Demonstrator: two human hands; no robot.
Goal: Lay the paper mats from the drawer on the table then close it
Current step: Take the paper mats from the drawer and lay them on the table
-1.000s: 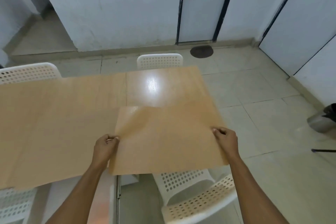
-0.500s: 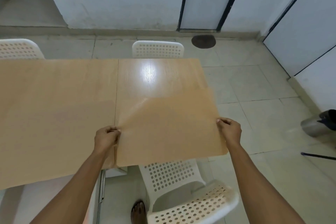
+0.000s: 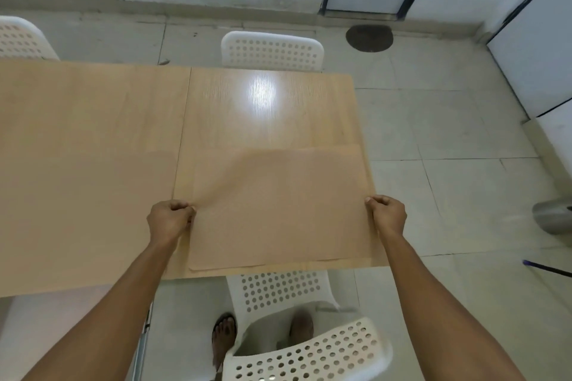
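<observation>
A tan paper mat (image 3: 278, 207) lies over the near right part of the light wooden table (image 3: 93, 139), its far left part still bulging up a little. Its near edge shows a second layer just beneath it. My left hand (image 3: 170, 219) pinches the mat's left edge. My right hand (image 3: 387, 215) pinches its right edge, at the table's right side. The drawer is not in view.
A white perforated chair (image 3: 294, 312) stands right below me at the table's near edge, with my feet beside it. Another white chair (image 3: 272, 49) is at the far side, a third (image 3: 18, 39) at far left. A metal bin (image 3: 552, 216) sits on the tiled floor at right.
Both hands have brought the mat forward and down onto the table. It hung over the near edge before and now rests almost flat within the tabletop. The camera has tilted downward.
</observation>
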